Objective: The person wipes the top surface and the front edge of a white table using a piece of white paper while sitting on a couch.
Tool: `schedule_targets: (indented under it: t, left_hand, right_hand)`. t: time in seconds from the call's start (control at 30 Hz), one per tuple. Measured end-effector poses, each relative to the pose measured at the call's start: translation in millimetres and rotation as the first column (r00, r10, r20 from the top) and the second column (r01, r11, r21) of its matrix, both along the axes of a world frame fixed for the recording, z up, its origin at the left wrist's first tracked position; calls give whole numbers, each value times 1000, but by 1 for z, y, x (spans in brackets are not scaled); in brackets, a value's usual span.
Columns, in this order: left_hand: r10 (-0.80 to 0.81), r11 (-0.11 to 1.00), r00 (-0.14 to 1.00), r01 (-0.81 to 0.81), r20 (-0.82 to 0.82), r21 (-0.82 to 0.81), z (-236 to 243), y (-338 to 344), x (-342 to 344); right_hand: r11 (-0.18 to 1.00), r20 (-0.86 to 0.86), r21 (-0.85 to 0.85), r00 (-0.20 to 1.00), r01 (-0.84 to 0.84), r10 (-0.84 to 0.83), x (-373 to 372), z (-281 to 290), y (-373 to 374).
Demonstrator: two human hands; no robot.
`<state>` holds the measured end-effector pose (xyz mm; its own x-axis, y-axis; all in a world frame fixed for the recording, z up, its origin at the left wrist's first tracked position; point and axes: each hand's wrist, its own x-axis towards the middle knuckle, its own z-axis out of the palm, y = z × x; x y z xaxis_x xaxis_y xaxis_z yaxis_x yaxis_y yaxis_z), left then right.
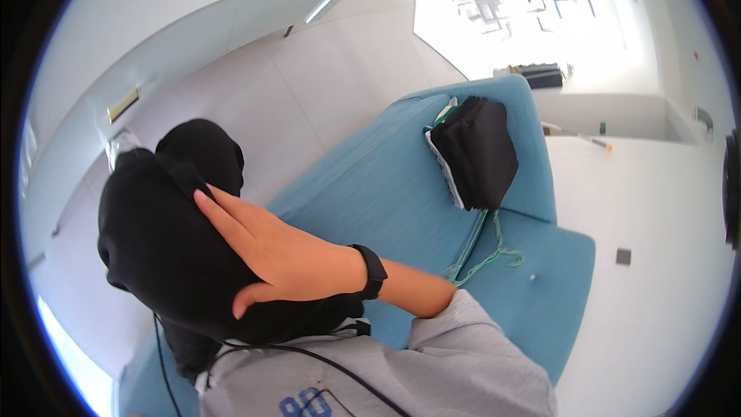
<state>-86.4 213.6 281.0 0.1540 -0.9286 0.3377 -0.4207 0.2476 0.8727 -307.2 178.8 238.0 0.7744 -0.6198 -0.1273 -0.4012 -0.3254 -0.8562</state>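
Observation:
My right hand lies flat on black trousers over my bent legs. Its fingers are stretched out, the thumb is spread away from them, and nothing shows in its grip. A black band circles the wrist. My left hand is out of sight. On the blue sofa, well away from the right hand, rests a stack of folded black cloth with a white and green edge. Thin green hangers stick out from beneath it.
Black cords cross my grey shirt, and one hangs beside my legs. A pale cabinet runs along the upper left. Behind the sofa stand a white surface and a dark box. Furniture shows in a bright area at the upper right.

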Motion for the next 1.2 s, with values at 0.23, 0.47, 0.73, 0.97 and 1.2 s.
schedule_targets:
  t: [0.23,0.47,0.73,0.97,1.2]
  left_hand:
    - [-16,1000,1000,16,-5,-21,1,-4,-10]
    - [-15,1000,1000,15,-12,-19,1,-4,-15]
    - [-29,999,999,28,-14,-24,1,-9,-28]
    - [-31,999,999,31,-23,-20,-3,-10,-23]
    - [-36,999,999,35,-24,-23,-3,-11,-29]
  right_hand:
    - [1000,-20,-10,1000,3,-3,0,0,1]
    - [999,31,29,999,32,-33,3,-2,4]
    - [999,24,33,999,34,-34,-8,-1,2]
    - [999,42,36,999,30,-32,-1,-2,3]
    - [999,73,0,996,49,-49,-2,-4,4]
